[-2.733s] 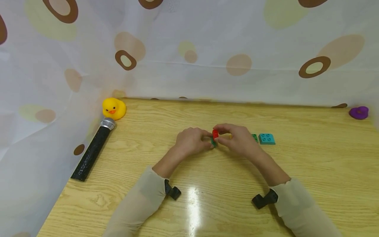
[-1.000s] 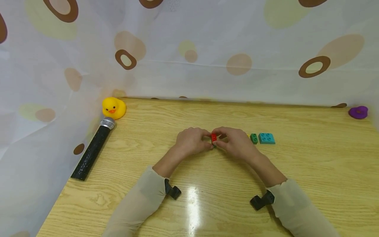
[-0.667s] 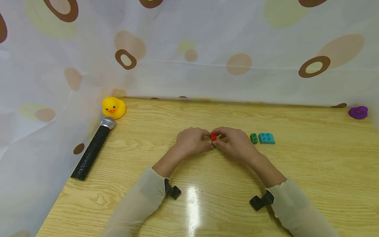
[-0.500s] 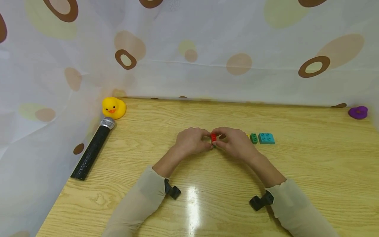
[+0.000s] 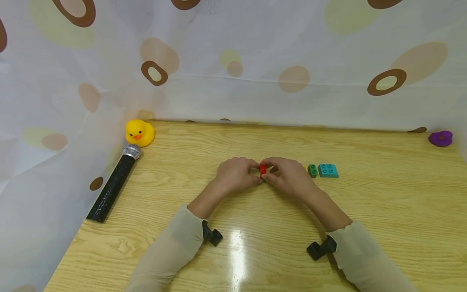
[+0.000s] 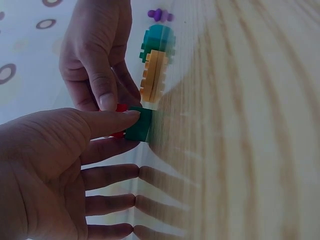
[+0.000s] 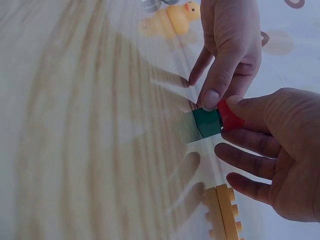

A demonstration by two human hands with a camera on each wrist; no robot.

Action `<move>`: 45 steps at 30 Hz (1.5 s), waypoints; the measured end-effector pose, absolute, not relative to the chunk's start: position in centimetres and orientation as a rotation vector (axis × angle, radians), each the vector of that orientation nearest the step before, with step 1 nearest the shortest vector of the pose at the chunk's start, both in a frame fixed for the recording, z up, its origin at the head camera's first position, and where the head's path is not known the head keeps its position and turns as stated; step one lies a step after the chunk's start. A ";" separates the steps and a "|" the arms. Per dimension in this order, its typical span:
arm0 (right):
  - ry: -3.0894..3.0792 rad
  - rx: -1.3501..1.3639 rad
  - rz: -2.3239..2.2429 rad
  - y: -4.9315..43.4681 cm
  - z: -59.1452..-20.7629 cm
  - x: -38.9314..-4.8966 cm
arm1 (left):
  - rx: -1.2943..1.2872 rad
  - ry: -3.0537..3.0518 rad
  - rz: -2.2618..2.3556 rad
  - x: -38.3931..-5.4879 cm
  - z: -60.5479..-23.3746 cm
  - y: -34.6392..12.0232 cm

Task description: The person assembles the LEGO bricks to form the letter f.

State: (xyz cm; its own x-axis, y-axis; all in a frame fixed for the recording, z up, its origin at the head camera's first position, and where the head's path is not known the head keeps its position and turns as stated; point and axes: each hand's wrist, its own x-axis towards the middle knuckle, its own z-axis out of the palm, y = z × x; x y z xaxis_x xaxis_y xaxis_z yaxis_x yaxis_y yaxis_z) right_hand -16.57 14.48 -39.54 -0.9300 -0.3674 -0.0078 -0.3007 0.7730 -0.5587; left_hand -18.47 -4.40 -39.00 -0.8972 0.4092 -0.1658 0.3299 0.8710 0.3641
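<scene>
My left hand (image 5: 235,173) pinches a green toy brick (image 6: 140,124) between thumb and index finger, low against the table; its other fingers stretch out with their tips at the tabletop. Over that brick sits a red brick (image 5: 263,169), which my right hand (image 5: 290,173) grips between thumb and fingers. In the right wrist view the red brick (image 7: 232,116) meets the stud side of the green brick (image 7: 207,123) and looks slightly tilted on it. From above, the red one hides most of the green one.
Right of the hands lie a yellow brick (image 5: 305,167), mostly hidden by the right hand, a second green brick (image 5: 312,170) and a turquoise brick (image 5: 328,170). A yellow rubber duck (image 5: 140,133) and a microphone (image 5: 113,186) lie left. A purple duck (image 5: 441,138) sits far right.
The right hand has brought the red brick down and slightly left onto the green brick, uncovering the second green brick. Over the last second both hands stay almost still.
</scene>
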 end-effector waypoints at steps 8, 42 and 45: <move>2.860 -0.551 -0.839 14.5 -39.4 -16.5 | 0.565 2.798 0.486 -18.5 -38.9 -4.3; 2.932 -0.609 -0.787 14.9 -39.8 -16.5 | 0.591 2.799 0.515 -18.4 -39.0 -4.4; 2.905 -0.597 -0.798 14.9 -39.9 -16.6 | 0.590 2.799 0.522 -18.3 -39.0 -4.4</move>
